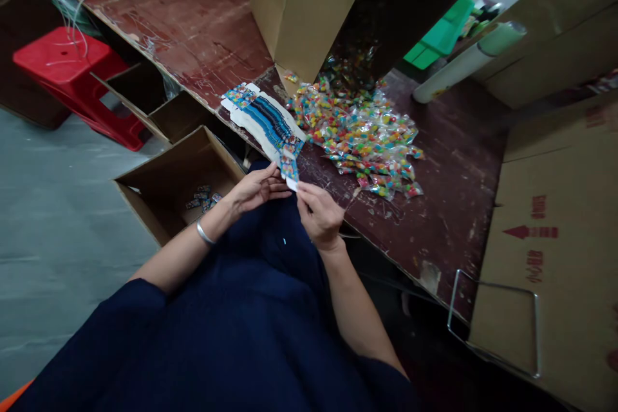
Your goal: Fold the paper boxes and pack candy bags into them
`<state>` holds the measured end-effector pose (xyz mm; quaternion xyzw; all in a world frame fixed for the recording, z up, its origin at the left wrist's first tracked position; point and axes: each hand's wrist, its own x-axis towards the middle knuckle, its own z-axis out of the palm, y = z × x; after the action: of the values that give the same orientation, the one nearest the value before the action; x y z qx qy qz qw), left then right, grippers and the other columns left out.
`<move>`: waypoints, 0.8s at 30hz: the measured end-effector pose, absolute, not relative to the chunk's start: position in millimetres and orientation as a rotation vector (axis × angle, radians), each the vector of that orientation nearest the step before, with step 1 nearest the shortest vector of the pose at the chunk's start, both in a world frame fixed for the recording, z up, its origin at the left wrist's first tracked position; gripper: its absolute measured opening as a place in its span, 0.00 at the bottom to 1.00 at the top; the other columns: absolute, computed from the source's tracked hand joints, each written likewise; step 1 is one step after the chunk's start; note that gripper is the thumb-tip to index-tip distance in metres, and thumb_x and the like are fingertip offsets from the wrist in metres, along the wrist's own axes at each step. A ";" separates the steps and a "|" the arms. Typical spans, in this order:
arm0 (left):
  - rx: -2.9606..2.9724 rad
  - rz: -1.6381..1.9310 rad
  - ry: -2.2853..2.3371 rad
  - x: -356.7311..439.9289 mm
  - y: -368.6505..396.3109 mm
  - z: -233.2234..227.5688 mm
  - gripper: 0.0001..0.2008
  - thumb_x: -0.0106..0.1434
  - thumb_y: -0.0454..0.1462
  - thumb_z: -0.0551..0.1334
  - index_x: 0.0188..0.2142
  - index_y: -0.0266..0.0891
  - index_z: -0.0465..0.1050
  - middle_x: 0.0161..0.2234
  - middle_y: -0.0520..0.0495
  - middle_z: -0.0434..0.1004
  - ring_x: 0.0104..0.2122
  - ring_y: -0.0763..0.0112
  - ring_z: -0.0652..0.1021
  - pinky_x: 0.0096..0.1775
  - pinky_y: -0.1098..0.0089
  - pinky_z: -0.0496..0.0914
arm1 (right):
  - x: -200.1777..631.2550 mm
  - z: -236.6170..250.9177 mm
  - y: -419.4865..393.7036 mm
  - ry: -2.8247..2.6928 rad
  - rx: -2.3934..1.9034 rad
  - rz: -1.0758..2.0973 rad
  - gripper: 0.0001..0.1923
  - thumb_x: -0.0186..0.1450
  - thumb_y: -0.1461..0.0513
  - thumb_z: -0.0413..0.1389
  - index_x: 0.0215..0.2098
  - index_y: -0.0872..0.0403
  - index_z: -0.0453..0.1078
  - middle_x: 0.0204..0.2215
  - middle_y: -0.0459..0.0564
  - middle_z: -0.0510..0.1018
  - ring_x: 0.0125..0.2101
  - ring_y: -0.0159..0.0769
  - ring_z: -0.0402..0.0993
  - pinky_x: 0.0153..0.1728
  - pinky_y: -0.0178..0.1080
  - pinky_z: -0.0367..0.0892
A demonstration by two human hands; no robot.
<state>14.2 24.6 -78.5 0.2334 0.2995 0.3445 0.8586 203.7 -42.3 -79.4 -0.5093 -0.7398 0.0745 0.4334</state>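
My left hand and my right hand meet above my lap, both pinching a small blue printed card at the table's near edge. A silver bangle sits on my left wrist. Just beyond the card lies a fanned stack of flat blue printed cards on the dark red table. To the right of the stack spreads a heap of small clear packets filled with coloured candy.
An open cardboard box with a few small blue items stands on the floor at my left. A large carton stands at the back, another carton at the right. A red stool is far left. A paper roll leans behind.
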 end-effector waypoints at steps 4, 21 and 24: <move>0.542 0.689 0.516 14.0 21.4 -70.0 0.21 0.63 0.51 0.71 0.43 0.34 0.79 0.47 0.34 0.85 0.50 0.52 0.85 0.52 0.57 0.78 | 197.3 -65.1 -68.6 -1.902 -1.146 0.305 0.07 0.69 0.61 0.61 0.44 0.44 0.80 0.44 0.49 0.87 0.47 0.45 0.84 0.52 0.51 0.80; 0.870 0.587 0.566 15.6 -13.7 -46.3 0.21 0.50 0.46 0.80 0.39 0.35 0.84 0.32 0.46 0.84 0.29 0.73 0.80 0.34 0.74 0.73 | 205.7 -22.0 -65.4 -1.414 -1.345 0.827 0.17 0.60 0.51 0.71 0.35 0.49 0.70 0.24 0.40 0.75 0.24 0.31 0.71 0.26 0.34 0.68; 0.806 0.755 0.649 25.8 -20.3 -50.4 0.23 0.51 0.48 0.80 0.40 0.35 0.84 0.33 0.47 0.84 0.29 0.73 0.80 0.34 0.74 0.74 | 194.7 -33.8 -71.1 -1.223 -1.336 0.766 0.21 0.59 0.52 0.72 0.45 0.49 0.73 0.38 0.47 0.81 0.37 0.37 0.80 0.39 0.39 0.77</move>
<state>25.8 -20.3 -50.4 0.3761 0.3029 0.3522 0.8017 194.7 -71.1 -33.8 -0.5655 -0.5177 0.3243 0.5541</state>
